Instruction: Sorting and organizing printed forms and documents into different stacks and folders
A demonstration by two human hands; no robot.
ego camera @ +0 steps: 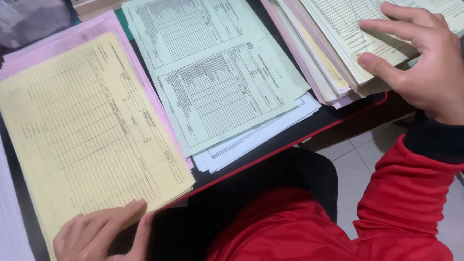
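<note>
Head view looks straight down at a desk covered in form stacks, with a person in a red sleeve (pixel 406 195) working both ends. The right hand (pixel 428 66) lies flat on the mixed stack (pixel 344 73) of yellow, pink and white sheets, fingers spread over the top page and the thumb pressed against the near edge, so it's more pinning and feeling for a sheet than clenching anything. The left hand (pixel 102 237) sits at the near corner of the yellow stack (pixel 86 124), thumb on top of the corner; whether the fingers underneath are actually pinching a sheet I can't tell, they're hidden. Between the two hands lies the green stack (pixel 213 72), with white sheets (pixel 258 137) poking out beneath it, and pink sheets (pixel 53 39) peek out past the far edge of the yellow ones. If it were me, I'd say the trick here is to roll the right thumb lightly so only the top page lifts, and keep the left thumb pressing down so the yellow pile doesn't slide off the desk edge (pixel 315 137), which is right beside that grip.
</note>
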